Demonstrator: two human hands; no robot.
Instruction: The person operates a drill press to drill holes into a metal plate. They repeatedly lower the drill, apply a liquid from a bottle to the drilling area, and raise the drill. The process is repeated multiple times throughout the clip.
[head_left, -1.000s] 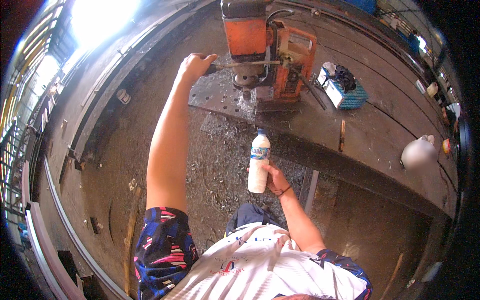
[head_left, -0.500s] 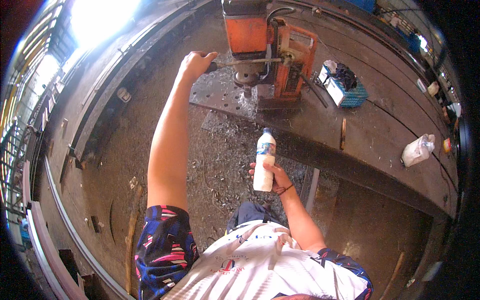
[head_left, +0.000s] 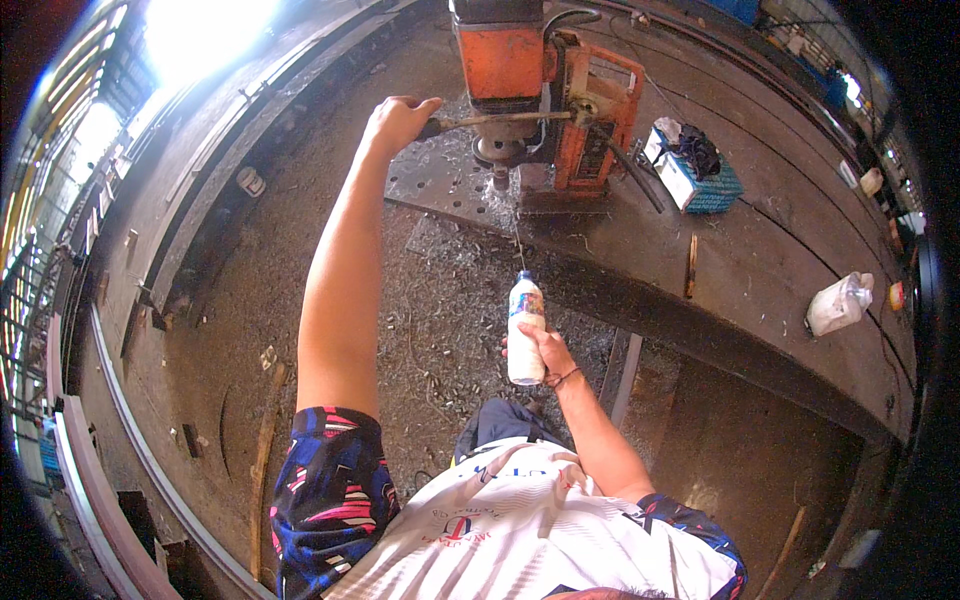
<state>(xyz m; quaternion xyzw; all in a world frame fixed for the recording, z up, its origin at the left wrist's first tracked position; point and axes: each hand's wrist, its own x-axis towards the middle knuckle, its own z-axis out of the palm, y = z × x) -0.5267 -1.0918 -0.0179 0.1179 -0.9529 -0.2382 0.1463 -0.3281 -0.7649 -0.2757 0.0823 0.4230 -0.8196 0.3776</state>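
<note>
My left hand (head_left: 402, 124) is closed around the dark grip of a long feed lever (head_left: 500, 119) on an orange magnetic drill (head_left: 497, 62). The drill stands on a steel plate with holes (head_left: 440, 180), its cutter pointing down at the plate. In my right hand (head_left: 544, 350) is a plastic bottle (head_left: 526, 308) of whitish liquid with a blue cap, tilted toward the drill. A thin stream (head_left: 519, 240) runs from the cap toward the cutter. Some fingers of my right hand are hidden behind the bottle.
Right of the drill, a blue and white box (head_left: 695, 185) with a dark cloth on it sits on the steel beam. Farther right are a white plastic jug (head_left: 838, 303) and a narrow brown strip (head_left: 691, 266). Metal chips litter the ground below. A white cup-like container (head_left: 250, 181) lies at left.
A thin stream of liquid now leaves the bottle's cap, where none showed before. The bottle has shifted slightly left and down. My left hand keeps its hold on the lever.
</note>
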